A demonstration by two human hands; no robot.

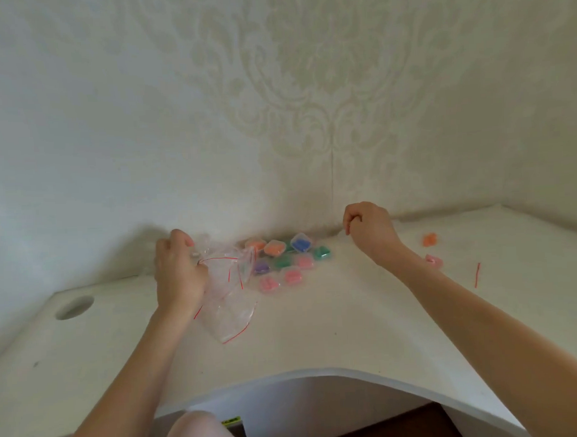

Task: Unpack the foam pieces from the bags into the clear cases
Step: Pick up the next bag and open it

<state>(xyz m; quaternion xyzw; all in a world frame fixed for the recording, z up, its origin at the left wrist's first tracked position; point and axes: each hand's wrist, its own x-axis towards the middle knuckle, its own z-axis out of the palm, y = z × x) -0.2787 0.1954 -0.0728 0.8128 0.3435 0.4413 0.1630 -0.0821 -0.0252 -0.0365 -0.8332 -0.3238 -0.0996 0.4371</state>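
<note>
My left hand (178, 271) grips a bunch of clear zip bags (229, 302) with red seal lines, which drape onto the white desk (317, 331). Behind them near the wall lie several small clear cases (283, 261) filled with orange, blue, green, purple and pink foam. My right hand (369, 230) hovers above the desk to the right of the cases, fingers curled; whether it pinches anything is hidden. Loose orange foam (429, 239) and a pink piece (433, 260) lie further right.
A red strip (477, 275) lies on the desk at the right. A round cable hole (74, 307) sits in the desk at the left. The desk's front edge curves inward above my knee (199, 430). Patterned wallpaper rises directly behind the cases.
</note>
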